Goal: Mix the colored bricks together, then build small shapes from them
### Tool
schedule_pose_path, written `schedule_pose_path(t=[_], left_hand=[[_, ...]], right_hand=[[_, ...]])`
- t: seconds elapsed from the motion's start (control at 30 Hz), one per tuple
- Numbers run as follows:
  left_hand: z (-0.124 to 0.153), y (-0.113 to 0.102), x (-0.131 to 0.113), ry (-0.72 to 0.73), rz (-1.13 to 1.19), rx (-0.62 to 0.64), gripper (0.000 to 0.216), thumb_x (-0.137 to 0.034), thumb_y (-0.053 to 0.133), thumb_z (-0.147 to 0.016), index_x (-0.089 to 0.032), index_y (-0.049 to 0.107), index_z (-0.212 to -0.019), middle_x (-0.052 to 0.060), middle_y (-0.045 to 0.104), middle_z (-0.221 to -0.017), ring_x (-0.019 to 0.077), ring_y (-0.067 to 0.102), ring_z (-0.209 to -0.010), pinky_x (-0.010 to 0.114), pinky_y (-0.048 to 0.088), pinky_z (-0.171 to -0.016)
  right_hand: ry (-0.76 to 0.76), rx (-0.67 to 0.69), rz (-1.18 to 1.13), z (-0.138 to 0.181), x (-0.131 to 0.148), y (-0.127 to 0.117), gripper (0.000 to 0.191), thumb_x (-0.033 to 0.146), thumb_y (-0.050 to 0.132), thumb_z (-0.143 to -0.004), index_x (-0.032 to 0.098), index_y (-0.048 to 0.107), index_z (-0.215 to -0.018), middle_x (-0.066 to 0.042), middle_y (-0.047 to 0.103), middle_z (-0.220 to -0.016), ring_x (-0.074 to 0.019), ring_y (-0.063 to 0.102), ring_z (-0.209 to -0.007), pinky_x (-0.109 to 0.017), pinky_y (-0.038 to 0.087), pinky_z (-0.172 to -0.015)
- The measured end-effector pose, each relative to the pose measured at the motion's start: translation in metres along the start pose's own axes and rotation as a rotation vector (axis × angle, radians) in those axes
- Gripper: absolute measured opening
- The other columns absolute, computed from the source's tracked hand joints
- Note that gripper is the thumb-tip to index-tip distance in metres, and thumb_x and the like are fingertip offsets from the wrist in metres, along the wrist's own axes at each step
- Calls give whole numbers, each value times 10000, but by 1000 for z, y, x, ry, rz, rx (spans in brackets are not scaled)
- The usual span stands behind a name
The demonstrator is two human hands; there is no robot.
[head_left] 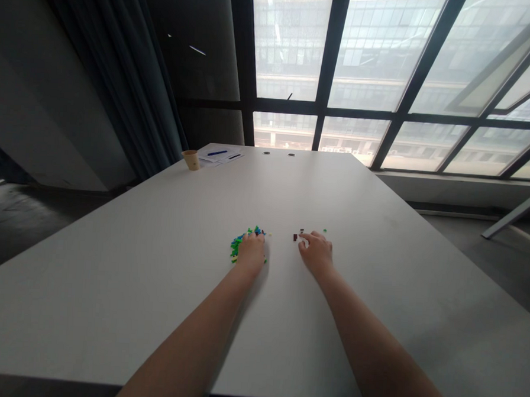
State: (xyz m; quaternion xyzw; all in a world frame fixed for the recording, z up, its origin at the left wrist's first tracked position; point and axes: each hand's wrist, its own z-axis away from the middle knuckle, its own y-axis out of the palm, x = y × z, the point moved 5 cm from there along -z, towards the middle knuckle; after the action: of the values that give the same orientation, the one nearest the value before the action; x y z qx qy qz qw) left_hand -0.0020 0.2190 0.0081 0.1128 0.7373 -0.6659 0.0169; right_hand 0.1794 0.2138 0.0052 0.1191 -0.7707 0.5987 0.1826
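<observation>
A small heap of green, blue and yellow toy bricks (236,244) lies on the white table. My left hand (252,251) rests over its right side, fingers bent down into the bricks. The fingertips are hidden, so any brick in them cannot be made out. To the right, my right hand (318,250) is low over the table with thumb and index finger apart. Its index fingertip is beside a dark brown brick (295,237). Another small dark piece (302,230) lies just beyond that finger, and a green piece (325,230) sits past the knuckles.
The long white table (155,264) stretches toward large windows (291,46). At its far left are a tan paper cup (191,160) and paper sheets (231,156) with a blue pen (217,153). Two dark round discs lie near the far edge. A dark curtain (116,66) hangs at left.
</observation>
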Motion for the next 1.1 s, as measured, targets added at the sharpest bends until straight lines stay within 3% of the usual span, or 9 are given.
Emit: schedule_pose_path(t=[0.1, 0.23, 0.4, 0.53, 0.83, 1.1], left_hand=[[0, -6, -2, 24, 96, -59, 219, -83, 372, -773, -124, 563, -872, 114, 568, -915, 206, 501, -902, 339, 384, -823], [0, -18, -12, 117, 455, -170, 209, -65, 399, -750, -153, 549, -866, 68, 568, -887, 150, 537, -833, 297, 429, -793], [2, -18, -22, 126, 984, -109, 183, -121, 521, -701, -171, 527, -877, 36, 604, -860, 122, 580, -765, 274, 482, -729], [2, -12, -23, 87, 1249, -94, 261, -185, 608, -652, -165, 511, -893, 17, 613, -793, 115, 589, -726, 275, 488, -729], [3, -8, -26, 39, 1487, -45, 304, -225, 657, -609, -155, 508, -865, 13, 643, -711, 131, 615, -685, 304, 501, -715], [4, -10, -27, 20, 1474, -83, 327, -256, 680, -588, -160, 486, -833, 20, 649, -721, 141, 623, -682, 314, 506, -713]], right_hand=[[16, -21, -25, 0, -2, -4, 279, 232, 469, -757, 265, 645, -970, -29, 594, -923, -176, 500, -918, -303, 304, -775], [-4, -64, -92, 0, -2, -10, 280, 194, 469, -748, 256, 654, -950, -28, 596, -891, -165, 509, -868, -285, 327, -771], [-255, -44, -347, 4, 13, -13, 257, 169, 493, -739, 219, 661, -926, -7, 561, -731, -125, 501, -697, -227, 386, -696], [-383, -17, -497, 10, 24, -16, 214, 251, 546, -757, 228, 657, -939, 3, 549, -694, -115, 481, -632, -229, 406, -651], [-392, -47, -610, 15, 29, -21, 170, 336, 576, -776, 243, 677, -877, -27, 636, -794, -147, 548, -769, -262, 424, -697], [-411, -109, -475, 16, 31, -22, 119, 309, 595, -762, 239, 680, -807, -16, 656, -805, -138, 566, -783, -277, 413, -766]])
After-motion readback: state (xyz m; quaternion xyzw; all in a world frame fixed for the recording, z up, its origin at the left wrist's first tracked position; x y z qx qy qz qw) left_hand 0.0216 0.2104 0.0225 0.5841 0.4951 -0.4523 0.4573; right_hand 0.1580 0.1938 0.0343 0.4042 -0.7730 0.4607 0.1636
